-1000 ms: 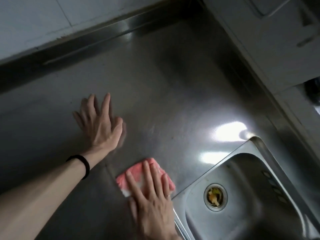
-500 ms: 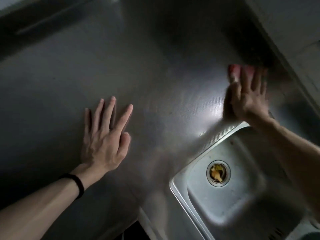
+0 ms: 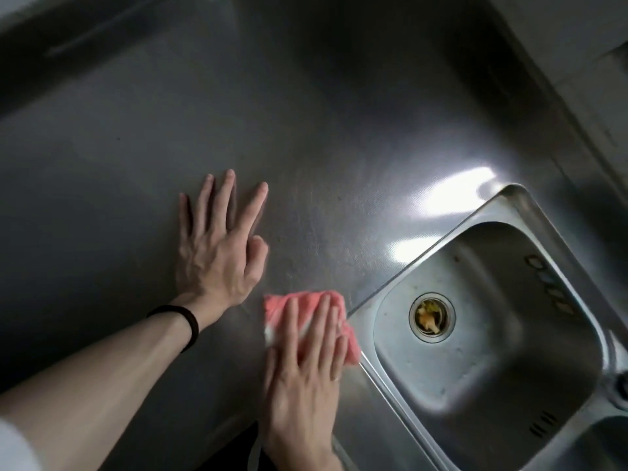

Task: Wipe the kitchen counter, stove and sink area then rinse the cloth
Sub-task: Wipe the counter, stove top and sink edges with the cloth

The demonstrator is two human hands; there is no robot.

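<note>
- a pink folded cloth is pressed flat onto the brushed stainless-steel counter by the right hand; the fingers are laid straight and close together across it, not curled round it, and a thin ring is seen on one of them.
- the cloth is found on the near part of the counter, and its right corner is laid over the left rim of the stainless-steel sink.
- the left hand is laid palm down on the steel, fingers straight and slightly spread, with nothing grasped; it is kept just left of and beyond the cloth, with a narrow gap between them. a black band is worn at its wrist.
- beyond both hands a broad stretch of steel is seen, running to a dark raised back edge at the upper left and to a pale tiled wall at the upper right.
- the counter's near edge is met just under the right wrist, where a dark gap is shown below it.
- the sink is set at an angle, with rounded corners and a raised rim. yellowish scraps are held in its round drain, and a row of oval overflow slots is cut in its far wall.
- part of a second basin is seen at the lower right corner.
- bright patches of glare are thrown on the steel just beyond the sink's far corner.
</note>
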